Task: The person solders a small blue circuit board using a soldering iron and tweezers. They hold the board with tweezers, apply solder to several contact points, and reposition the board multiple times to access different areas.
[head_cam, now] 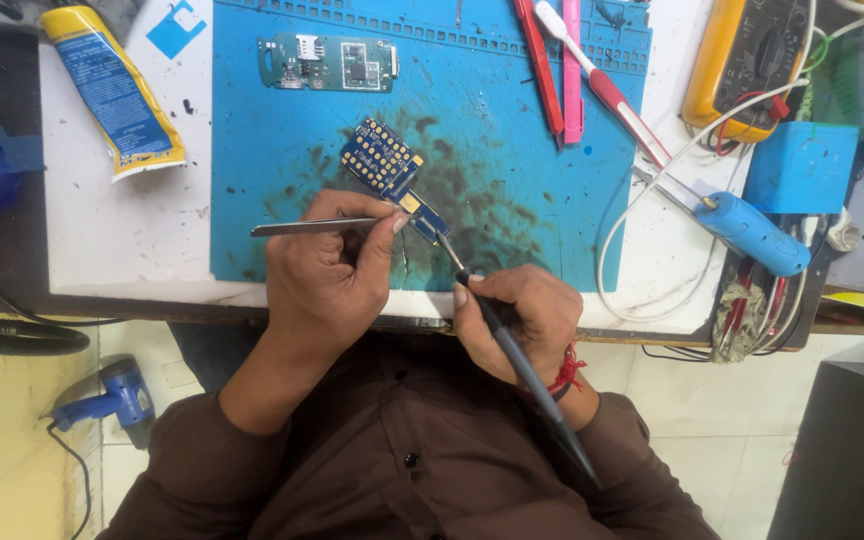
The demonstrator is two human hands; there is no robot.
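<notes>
My left hand (324, 272) grips metal tweezers (302, 227) that lie across it, and its thumb and fingers rest by the near end of a small blue circuit board (384, 160) with rows of gold pads. My right hand (514, 318) holds a thin dark soldering iron (527, 372) like a pen. The iron's tip touches the narrow near end of the blue board (430, 220). The board lies on a blue work mat (492, 120) stained dark in the middle.
A green circuit board (328, 62) lies at the mat's far edge. Red and pink tools (558, 70) lie at the right. A yellow and blue tube (112, 90) is at the left. A yellow multimeter (742, 60), a blue-handled tool (752, 232) and white cable sit at the right.
</notes>
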